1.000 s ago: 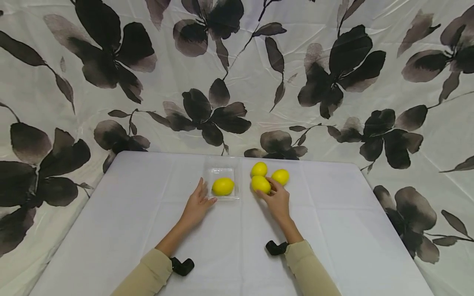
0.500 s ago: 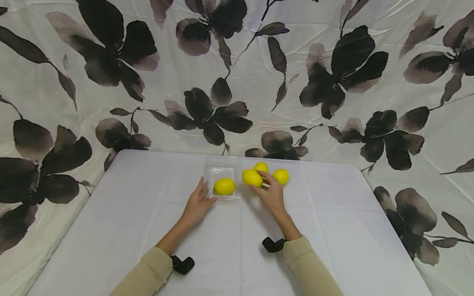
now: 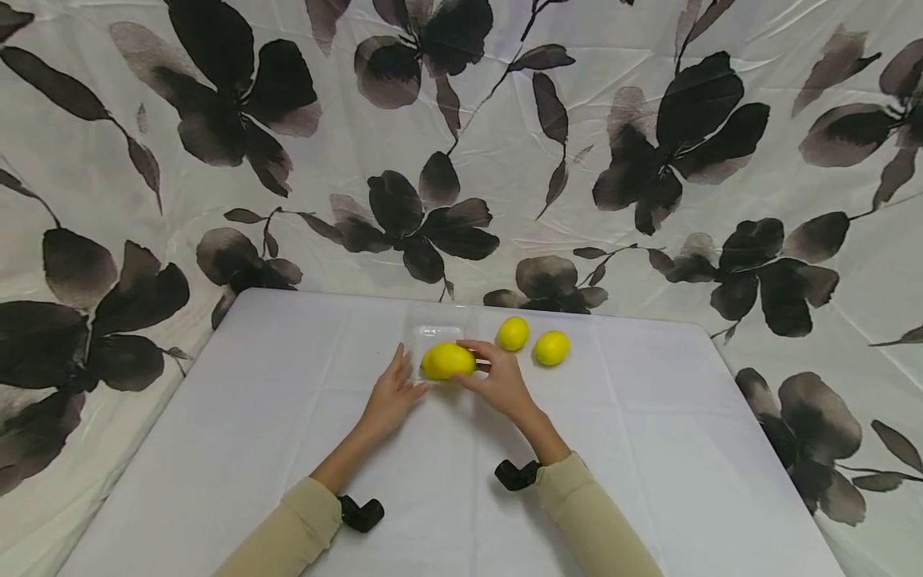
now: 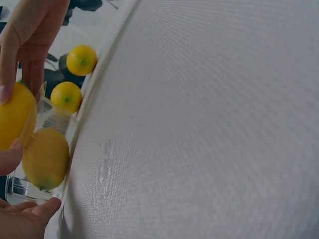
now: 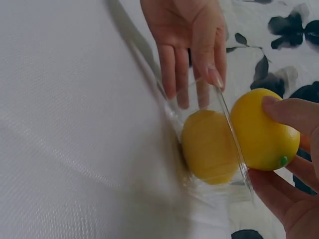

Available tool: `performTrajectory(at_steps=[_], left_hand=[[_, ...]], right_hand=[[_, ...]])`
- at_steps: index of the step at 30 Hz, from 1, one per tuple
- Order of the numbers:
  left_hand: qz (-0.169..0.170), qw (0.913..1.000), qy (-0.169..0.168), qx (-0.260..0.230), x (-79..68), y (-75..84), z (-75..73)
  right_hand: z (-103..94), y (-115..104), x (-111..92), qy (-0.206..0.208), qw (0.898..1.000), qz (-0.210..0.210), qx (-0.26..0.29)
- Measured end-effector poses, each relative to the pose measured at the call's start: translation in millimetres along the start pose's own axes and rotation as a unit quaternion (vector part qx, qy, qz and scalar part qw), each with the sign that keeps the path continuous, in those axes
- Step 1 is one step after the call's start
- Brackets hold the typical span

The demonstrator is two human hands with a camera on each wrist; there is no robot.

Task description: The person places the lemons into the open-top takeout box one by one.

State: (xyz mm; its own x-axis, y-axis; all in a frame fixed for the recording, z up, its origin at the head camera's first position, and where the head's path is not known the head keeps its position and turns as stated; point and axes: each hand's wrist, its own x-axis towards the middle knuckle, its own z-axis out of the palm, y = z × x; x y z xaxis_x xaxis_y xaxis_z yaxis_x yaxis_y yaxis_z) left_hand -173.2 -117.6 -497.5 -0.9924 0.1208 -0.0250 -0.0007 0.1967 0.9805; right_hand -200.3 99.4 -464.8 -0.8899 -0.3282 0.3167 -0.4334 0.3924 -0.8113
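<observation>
We have a white table (image 3: 440,513), beneath both hands; left hand (image 3: 389,401), fingers extended, thumb apart, beside a clear box (image 3: 438,331); right hand (image 3: 501,386), angled inward, pinching a held lemon (image 5: 264,129) at the box's mouth; boxed lemon (image 5: 209,147), between hands; two loose lemons (image 3: 551,348), beyond the right hand.

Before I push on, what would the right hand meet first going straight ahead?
Likely the clear container, just past the held lemon in the right hand; depth leaves unclear whether the rim or the lemon inside comes first.
</observation>
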Motion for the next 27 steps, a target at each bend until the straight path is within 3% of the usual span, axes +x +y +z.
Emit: performTrajectory(at_steps=[9,27], left_hand=[[0.009,0.9999,-0.001,-0.011,1.4,-2.2,1.0],[0.011,0.9999,0.0,0.001,1.3,-1.7,0.0]], right_hand=[[7.4,-3.4,6.0,-0.037,0.999,-0.002,-0.015],[3.9,0.6,6.8,-0.01,1.0,0.007,0.012]])
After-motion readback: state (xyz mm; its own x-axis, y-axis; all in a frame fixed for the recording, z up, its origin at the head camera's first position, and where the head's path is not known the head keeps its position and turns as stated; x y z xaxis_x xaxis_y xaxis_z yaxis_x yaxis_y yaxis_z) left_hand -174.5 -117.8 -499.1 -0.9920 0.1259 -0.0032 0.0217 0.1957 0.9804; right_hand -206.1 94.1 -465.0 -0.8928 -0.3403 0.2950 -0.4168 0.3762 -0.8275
